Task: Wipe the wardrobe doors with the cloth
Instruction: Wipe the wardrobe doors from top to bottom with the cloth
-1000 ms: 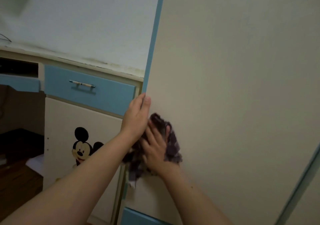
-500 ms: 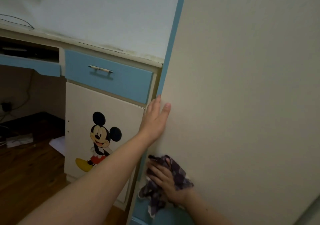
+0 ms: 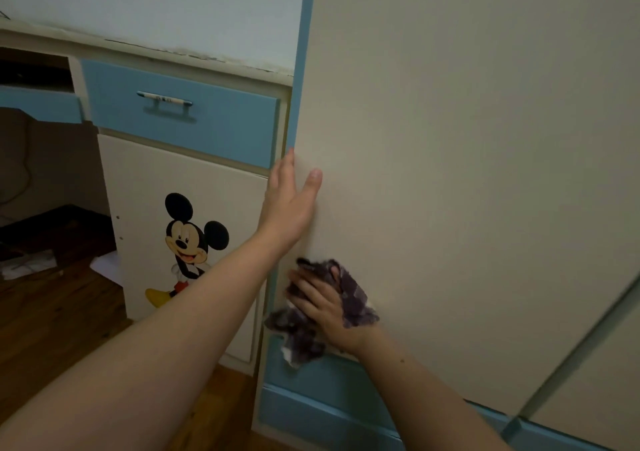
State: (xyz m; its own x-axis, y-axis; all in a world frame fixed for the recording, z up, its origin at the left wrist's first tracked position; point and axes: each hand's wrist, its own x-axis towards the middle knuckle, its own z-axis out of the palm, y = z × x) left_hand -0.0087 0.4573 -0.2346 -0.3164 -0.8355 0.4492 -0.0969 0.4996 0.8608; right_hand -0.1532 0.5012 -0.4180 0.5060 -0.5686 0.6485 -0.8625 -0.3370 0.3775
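The right hand (image 3: pixel 325 306) presses a crumpled purple checked cloth (image 3: pixel 349 298) flat against the lower part of the cream wardrobe door (image 3: pixel 467 173), fingers spread over the fabric — part of it hangs loose below the palm, over the blue bottom band (image 3: pixel 332 412). The left hand (image 3: pixel 289 204) lies open and empty, its palm at the door's left edge by the blue trim strip (image 3: pixel 300 69); the fingers seem to wrap around that edge. Beside it stands a desk cabinet with a Mickey Mouse sticker (image 3: pixel 188 242) and a blue drawer (image 3: pixel 180 112).
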